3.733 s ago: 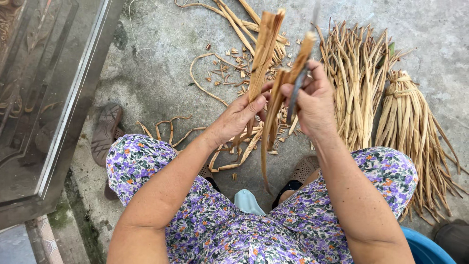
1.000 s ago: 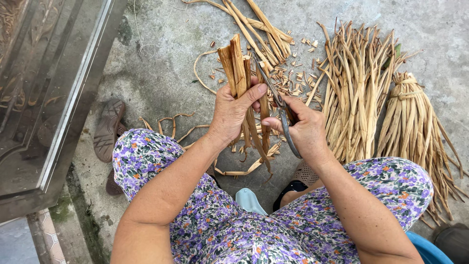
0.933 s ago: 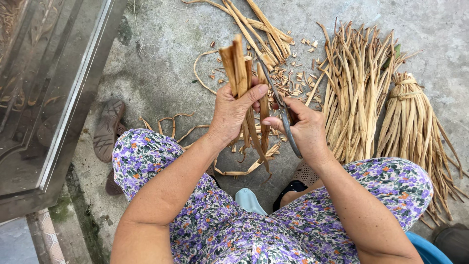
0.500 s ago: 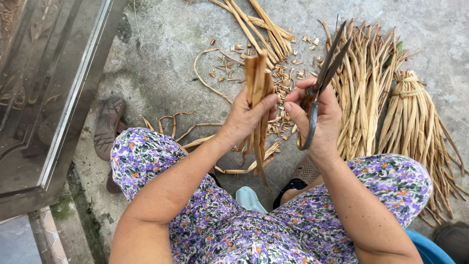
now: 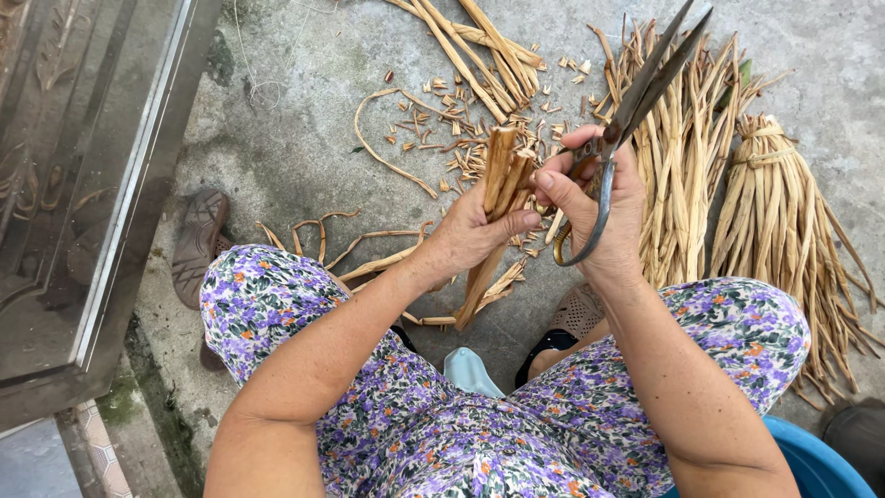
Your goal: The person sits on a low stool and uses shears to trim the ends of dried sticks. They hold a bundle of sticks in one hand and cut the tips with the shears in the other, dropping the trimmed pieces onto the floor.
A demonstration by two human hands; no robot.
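My left hand [image 5: 475, 231] grips a small bunch of tan dried plant strips [image 5: 498, 175], held upright over my knees, their lower ends hanging toward the floor. My right hand [image 5: 599, 207] holds a pair of metal scissors [image 5: 645, 83] by the handle, blades nearly closed and pointing up and to the right, away from the strips. The thumb and fingertips of my right hand touch the top of the bunch. Small cut-off bits [image 5: 442, 120] lie scattered on the concrete beyond my hands.
A loose heap of long dried stalks [image 5: 687, 157] and a tied bundle [image 5: 784, 212] lie at the right. More strips [image 5: 479, 46] lie at the top. A sandal [image 5: 198, 244] sits left, by a metal-framed glass door [image 5: 83, 184]. A blue basin rim [image 5: 816, 461] shows bottom right.
The scissors have swung up from the bunch, blades now pointing up right. The bunch has tilted slightly, and my right fingertips have come onto its top.
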